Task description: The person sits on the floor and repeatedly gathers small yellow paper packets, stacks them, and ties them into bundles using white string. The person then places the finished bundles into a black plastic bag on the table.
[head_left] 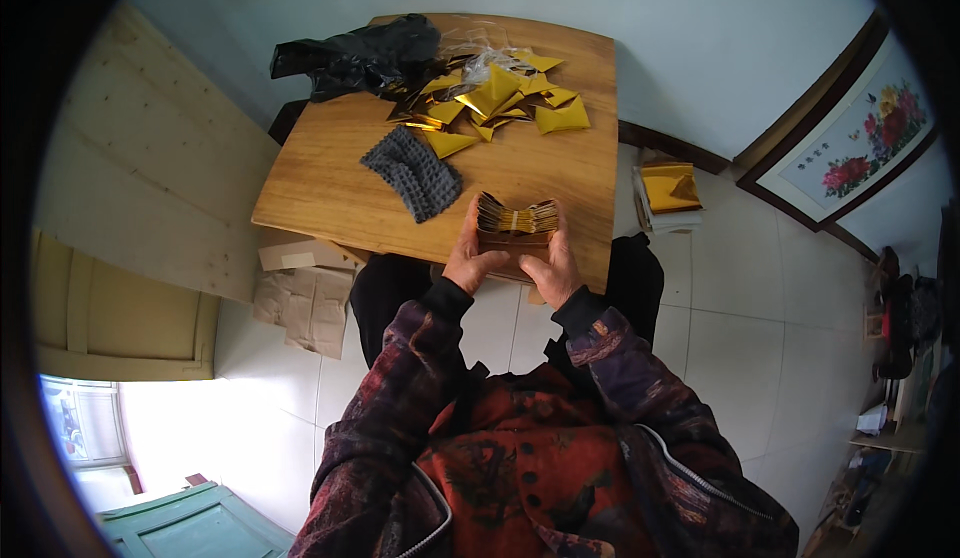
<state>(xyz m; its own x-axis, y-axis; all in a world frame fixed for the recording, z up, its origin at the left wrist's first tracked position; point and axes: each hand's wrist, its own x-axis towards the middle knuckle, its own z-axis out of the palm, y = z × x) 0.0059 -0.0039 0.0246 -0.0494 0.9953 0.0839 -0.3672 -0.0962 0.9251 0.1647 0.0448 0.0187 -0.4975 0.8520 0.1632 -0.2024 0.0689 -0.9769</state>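
Paper bundle (516, 220) is held from both sides by the left fingers (467, 246) and right fingers (562, 248), perhaps so its folds stay together, while shiny gold pieces (494, 92) are spread past the fingers on the worktop (545, 170).

Left grip (466, 261), right grip (559, 267), both holding, thumbs (489, 261) inward, forearms (412, 343) forward
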